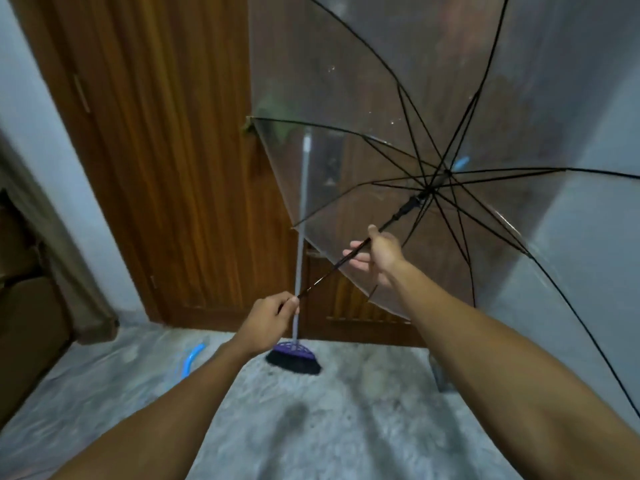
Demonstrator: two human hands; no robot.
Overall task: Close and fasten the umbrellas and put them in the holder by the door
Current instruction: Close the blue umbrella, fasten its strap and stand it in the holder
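The left hand (266, 318) has its grip closed around the bottom end of the umbrella's black shaft (332, 268), fingers curled tight over the handle. The right hand (375, 256) grips the same shaft higher up, thumb on top and fingers wrapped underneath, a little below the runner (408, 204). The umbrella (381, 98) is fully open, its clear canopy spread on black ribs, tilted away from the person and filling the upper right of the view in front of a brown wooden door (166, 150). A broom (294, 358) with a purple head stands on the grey floor (311, 427) against the door, just behind the left hand. A blue curved handle (193, 356) lies on the floor at left.
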